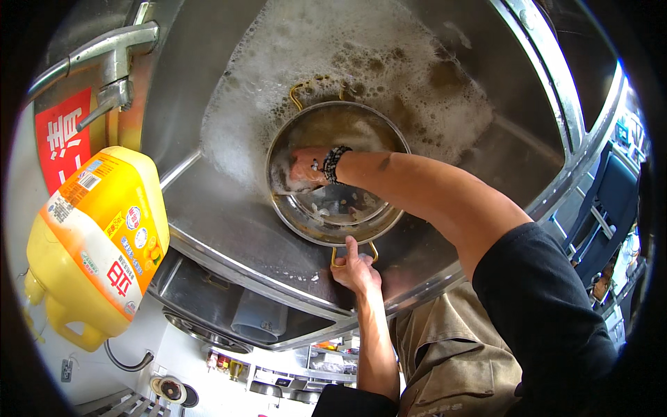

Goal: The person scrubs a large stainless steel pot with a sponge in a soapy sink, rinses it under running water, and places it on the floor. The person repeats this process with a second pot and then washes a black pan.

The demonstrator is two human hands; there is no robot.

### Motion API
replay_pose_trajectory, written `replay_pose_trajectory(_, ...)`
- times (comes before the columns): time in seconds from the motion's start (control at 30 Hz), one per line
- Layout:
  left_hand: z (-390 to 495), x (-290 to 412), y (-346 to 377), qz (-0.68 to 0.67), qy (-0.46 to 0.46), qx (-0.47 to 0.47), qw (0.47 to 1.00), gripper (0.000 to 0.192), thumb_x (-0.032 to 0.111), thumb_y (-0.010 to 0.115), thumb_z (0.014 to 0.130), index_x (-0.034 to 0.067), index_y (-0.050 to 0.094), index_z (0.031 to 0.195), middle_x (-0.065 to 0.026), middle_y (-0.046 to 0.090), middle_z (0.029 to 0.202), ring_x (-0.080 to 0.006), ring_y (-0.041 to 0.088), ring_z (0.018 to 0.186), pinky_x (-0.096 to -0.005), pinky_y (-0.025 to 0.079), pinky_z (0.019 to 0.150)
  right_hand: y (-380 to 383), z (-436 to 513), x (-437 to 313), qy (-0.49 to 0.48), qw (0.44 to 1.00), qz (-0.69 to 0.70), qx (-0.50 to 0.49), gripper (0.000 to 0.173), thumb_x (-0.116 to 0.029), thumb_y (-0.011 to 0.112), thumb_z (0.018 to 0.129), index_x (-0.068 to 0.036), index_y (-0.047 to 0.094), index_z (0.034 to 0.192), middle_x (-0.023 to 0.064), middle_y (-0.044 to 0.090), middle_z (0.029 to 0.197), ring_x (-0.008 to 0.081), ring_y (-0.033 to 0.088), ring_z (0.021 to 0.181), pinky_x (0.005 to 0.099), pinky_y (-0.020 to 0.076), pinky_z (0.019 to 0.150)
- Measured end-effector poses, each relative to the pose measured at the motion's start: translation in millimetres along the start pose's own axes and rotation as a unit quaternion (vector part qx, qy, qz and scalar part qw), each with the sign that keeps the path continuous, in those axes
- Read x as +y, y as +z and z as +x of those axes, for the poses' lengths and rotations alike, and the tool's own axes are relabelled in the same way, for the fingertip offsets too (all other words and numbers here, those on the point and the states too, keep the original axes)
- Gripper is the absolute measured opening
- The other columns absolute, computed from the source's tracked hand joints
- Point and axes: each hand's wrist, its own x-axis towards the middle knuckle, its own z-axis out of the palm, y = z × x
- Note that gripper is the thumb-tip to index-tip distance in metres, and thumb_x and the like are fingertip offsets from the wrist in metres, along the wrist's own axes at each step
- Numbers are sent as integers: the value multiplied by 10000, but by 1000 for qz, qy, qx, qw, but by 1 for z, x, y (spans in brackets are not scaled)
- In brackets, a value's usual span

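Observation:
A round stainless-steel pan [333, 237] with brass-coloured loop handles is tilted in a metal sink [219, 203], its far side in foamy brown water [333, 47]. The thumb of my left hand [357, 271] rests against the rim, and its fingers grip the near handle [375, 253]. My right hand [310, 167], with a dark beaded bracelet [333, 166] at the wrist, is inside the pan against the left wall. Something grey and foamy lies under its fingers; suds and blur hide what it is. Pale food scraps [319, 212] lie in the pan's bottom.
A large yellow detergent jug [99, 245] stands at the left, below a metal tap [114, 96] and a red sign [65, 135] bearing writing. A second basin [208, 307] holds a translucent container [260, 313]. The sink's metal rim [565, 94] runs along the right.

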Motion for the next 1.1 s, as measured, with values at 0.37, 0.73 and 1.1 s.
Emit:
replay_pose_trajectory(0.37,15,-1,-10,4,-34,-49,998,471,85,802,831,138,336,796,30,418,665,-67,307,437,-247,213,356,-82,-163,15,5,987,-8,-162,256,-137,585,905,-70,627,1149,120,666,1006,299,607,800,419,450,838)
replay_pose_trajectory(0.73,40,20,-3,207,171,-61,961,496,110,877,728,69,388,808,-6,415,763,-114,412,699,-265,371,610,-76,-211,-35,275,938,-12,-211,215,-164,606,809,36,621,884,216,632,841,368,588,751,455,486,658)
replay_pose_trajectory(1.1,55,-2,10,282,270,-22,920,528,133,885,674,-30,460,941,-19,402,796,-159,422,701,-322,405,620,-116,-31,-78,413,888,179,-96,470,-284,729,662,43,653,990,244,688,958,362,675,924,480,534,802)
